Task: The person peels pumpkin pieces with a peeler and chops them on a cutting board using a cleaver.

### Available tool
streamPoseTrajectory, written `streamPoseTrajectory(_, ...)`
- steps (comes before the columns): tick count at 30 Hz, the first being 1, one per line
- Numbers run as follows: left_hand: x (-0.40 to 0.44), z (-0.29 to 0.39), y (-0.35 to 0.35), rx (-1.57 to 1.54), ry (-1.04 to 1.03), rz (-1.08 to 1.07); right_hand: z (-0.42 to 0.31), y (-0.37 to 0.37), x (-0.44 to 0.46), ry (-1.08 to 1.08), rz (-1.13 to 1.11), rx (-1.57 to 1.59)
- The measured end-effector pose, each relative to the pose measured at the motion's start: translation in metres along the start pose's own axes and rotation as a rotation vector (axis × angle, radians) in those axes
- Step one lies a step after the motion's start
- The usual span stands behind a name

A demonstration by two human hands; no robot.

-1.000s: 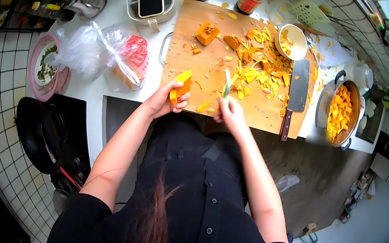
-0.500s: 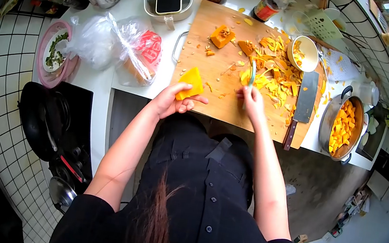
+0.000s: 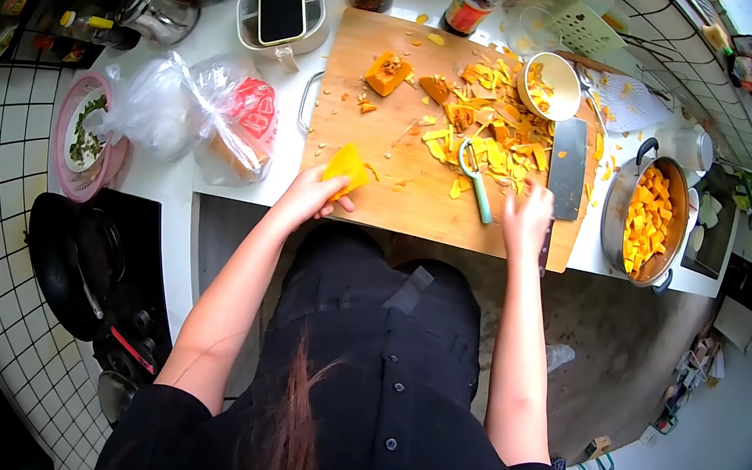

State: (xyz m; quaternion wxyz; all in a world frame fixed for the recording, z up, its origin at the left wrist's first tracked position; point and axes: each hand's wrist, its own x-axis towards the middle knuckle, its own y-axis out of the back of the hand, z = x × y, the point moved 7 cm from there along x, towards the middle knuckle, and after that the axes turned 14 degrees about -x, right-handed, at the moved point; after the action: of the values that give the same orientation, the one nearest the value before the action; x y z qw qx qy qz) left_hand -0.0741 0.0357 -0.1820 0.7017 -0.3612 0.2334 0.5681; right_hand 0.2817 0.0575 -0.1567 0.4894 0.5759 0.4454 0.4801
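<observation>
My left hand [image 3: 312, 194] holds a peeled yellow pumpkin piece [image 3: 346, 169] over the near left part of the wooden board [image 3: 353, 66]. On the board lies a green-handled peeler [image 3: 477, 184], with nobody's fingers on it. Right of it is my right hand [image 3: 526, 221], blurred, beside the handle of the cleaver [image 3: 568, 169]; whether it touches the handle is unclear. Orange peel scraps [image 3: 505, 152] are strewn across the board's right half. Two unpeeled pumpkin chunks, one of them at the back left [image 3: 386, 73], rest farther back.
A pot of orange cubes [image 3: 647, 222] stands right of the board. A cream bowl [image 3: 550, 86] sits at the back right. Plastic bags [image 3: 241, 132], a phone [image 3: 283, 4] on a container, and a pink basket [image 3: 91, 139] are on the left. Jars line the back.
The peeler has left my right hand and lies on the board. My right hand has moved right, toward the cleaver handle. My left hand still holds the pumpkin piece. The camera view has shifted.
</observation>
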Motion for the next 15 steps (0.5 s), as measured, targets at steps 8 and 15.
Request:
streamPoseTrajectory(8,0.008,-0.016,0.024,0.087,-0.043,0.194,0.111,-0.022,-0.038,-0.400,-0.399,-0.179)
streamPoseTrajectory(15,0.025,-0.033,0.035,0.136,0.030,0.223,0.118,-0.018,-0.029,-0.457,-0.367,-0.038)
